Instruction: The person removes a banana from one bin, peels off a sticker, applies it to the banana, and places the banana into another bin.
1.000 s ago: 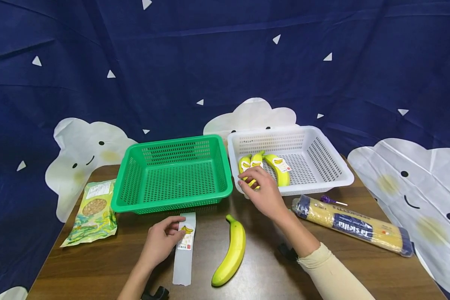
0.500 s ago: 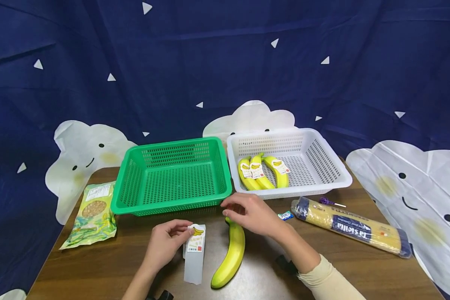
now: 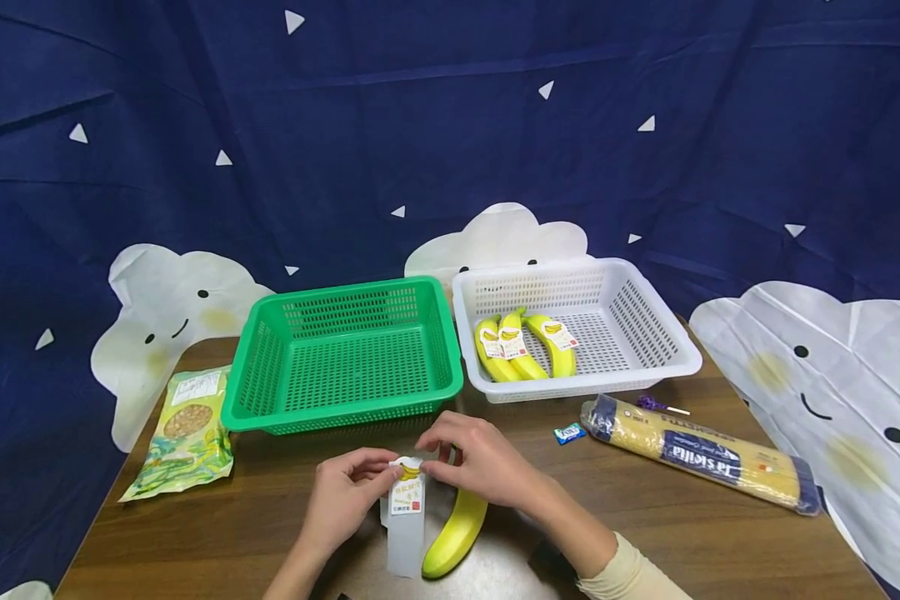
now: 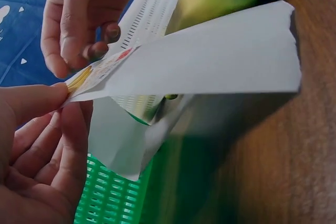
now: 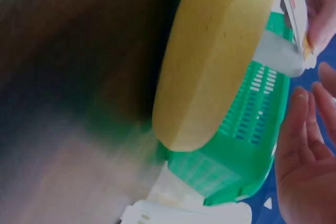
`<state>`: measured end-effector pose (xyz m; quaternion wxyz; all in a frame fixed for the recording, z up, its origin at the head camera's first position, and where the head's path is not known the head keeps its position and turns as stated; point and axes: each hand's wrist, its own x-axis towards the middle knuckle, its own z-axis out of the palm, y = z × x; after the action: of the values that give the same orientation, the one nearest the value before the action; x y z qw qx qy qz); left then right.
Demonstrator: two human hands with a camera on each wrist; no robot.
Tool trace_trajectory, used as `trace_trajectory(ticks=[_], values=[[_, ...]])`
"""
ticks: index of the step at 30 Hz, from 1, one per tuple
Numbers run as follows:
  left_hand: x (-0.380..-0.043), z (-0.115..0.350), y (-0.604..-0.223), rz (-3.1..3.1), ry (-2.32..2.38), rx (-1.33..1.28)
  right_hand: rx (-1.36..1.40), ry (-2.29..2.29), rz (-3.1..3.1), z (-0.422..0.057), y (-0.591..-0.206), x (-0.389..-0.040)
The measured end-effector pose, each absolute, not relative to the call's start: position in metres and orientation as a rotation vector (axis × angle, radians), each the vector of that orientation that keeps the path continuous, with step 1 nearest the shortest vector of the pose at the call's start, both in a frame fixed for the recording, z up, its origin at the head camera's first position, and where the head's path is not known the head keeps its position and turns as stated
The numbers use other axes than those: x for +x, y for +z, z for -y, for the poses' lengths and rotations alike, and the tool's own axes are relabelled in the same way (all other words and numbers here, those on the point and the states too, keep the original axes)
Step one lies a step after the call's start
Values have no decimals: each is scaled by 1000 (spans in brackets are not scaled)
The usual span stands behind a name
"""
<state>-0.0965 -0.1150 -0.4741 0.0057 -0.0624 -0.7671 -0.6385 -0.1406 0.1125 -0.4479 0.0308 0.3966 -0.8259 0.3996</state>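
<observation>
In the head view, my left hand (image 3: 347,498) pinches a pale paper strip (image 3: 407,548) near its top, over the table. A white sticker (image 3: 407,497) printed with bananas and writing lies on the strip. The left wrist view shows the strip (image 4: 226,56) bent back, thumb on top and fingers beneath. Close beside the sticker's upper edge is my right hand (image 3: 482,463), fingers bent. The right wrist view shows a gap between this hand (image 5: 310,150) and the sticker. A yellow banana (image 3: 455,540) rests on the table, its top end hidden behind the right hand.
A green basket (image 3: 345,412) stands behind the hands. Beside it, a white basket (image 3: 630,377) holds three stickered bananas (image 3: 522,354). A pasta pack (image 3: 701,454), a purple lollipop (image 3: 651,403) and a small blue packet (image 3: 569,433) lie right; a yellow-green bag (image 3: 187,433) lies left.
My right hand has come from the white basket's front, over the banana, to the sticker. My left hand has lifted the strip and carried it right, towards the banana.
</observation>
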Motion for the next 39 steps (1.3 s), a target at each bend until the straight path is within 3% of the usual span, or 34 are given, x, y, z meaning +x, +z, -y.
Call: trace_trajectory(ticks=[23, 32, 39], values=[[-96, 113, -481, 2393, -2022, -224, 1240, 1282, 2511, -107, -461, -133], [-98, 120, -486, 2470, -1910, -148, 1086, 1497, 2560, -118, -456, -129], [-98, 121, -486, 2697, -1545, -143, 902, 1555, 2609, -141, -461, -133]])
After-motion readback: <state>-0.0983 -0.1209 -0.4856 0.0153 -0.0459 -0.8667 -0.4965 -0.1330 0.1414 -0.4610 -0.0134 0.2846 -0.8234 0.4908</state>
